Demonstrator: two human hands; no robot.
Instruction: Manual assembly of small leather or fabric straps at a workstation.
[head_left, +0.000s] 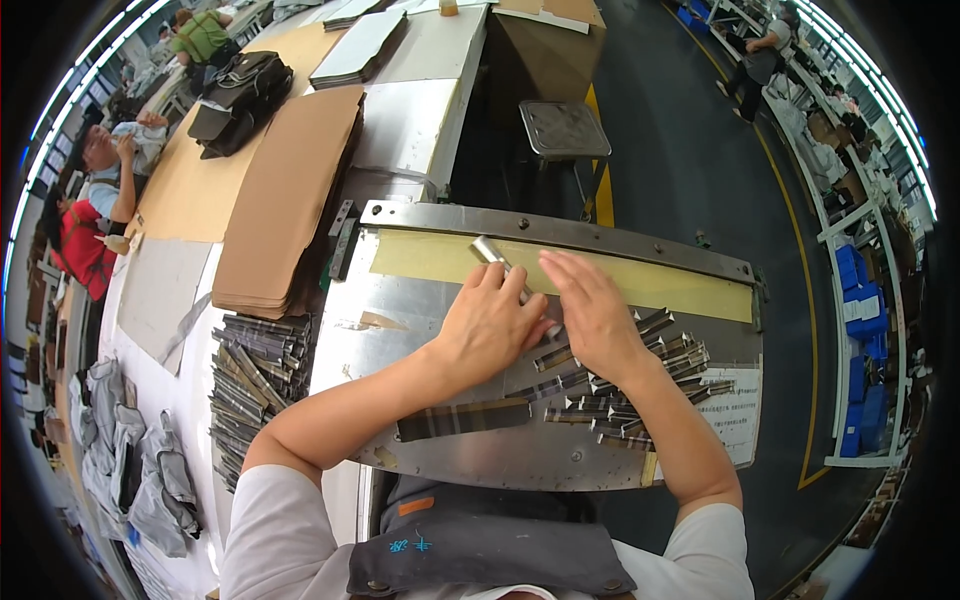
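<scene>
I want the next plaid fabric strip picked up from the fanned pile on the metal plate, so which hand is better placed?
Probably the right hand: it rests directly above the fanned pile of plaid fabric strips, while the left hand lies farther away.

The person wears a white short-sleeved shirt whose 2 sleeves end above the elbows, leaving both forearms bare. A dark grey apron (480, 550) covers the lap and front, with a small orange patch near its upper edge, a little blue embroidered mark below that, and 2 round metal studs at its lower corners. The left hand (490, 325) and right hand (592, 315) are bare, without gloves, rings or a watch.
</scene>
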